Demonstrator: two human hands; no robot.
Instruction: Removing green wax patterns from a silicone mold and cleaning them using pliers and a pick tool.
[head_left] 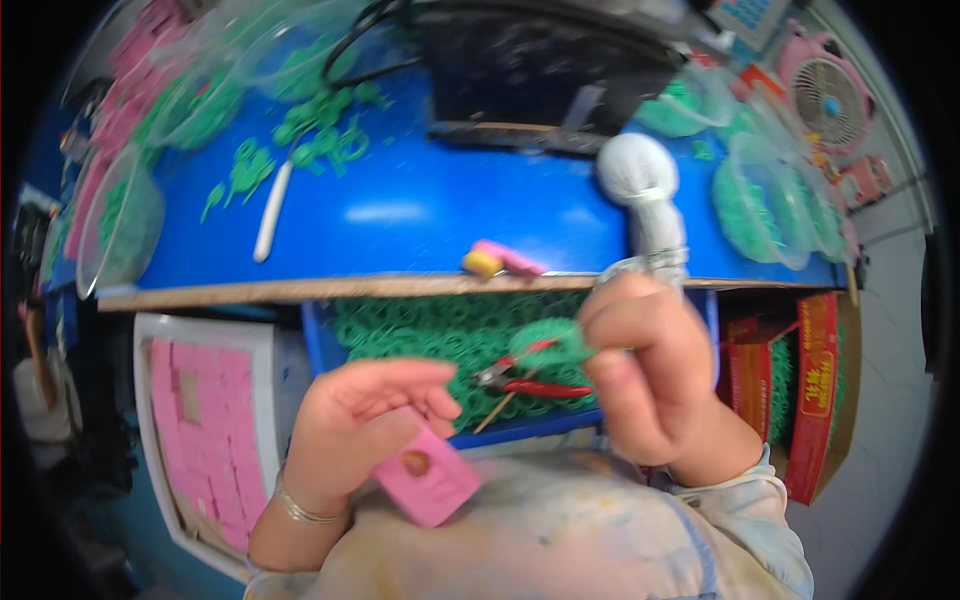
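My left hand (365, 425) is closed around a pink block (430, 483) with a round hole in its face. My right hand (648, 365) pinches a thin green plastic piece (548, 338), a little blurred, between thumb and forefinger. Below that piece, red-handled pliers (545, 388) lie on a mass of small green rings (400, 330) in the blue drawer (520, 433). Beside the pliers is a thin wooden stick (494, 412). A small pink and yellow object (510, 257) rests near the tabletop's front edge.
On the blue tabletop (400, 245) lie a white-handled tool (273, 212) and loose green pieces (250, 170). A white cloth-wrapped ball-headed object (640, 172) stands right, near a dark screen (550, 80). Clear tubs (122, 220) line both sides. A tray of pink blocks (215, 430) sits left, red boxes (815, 385) right.
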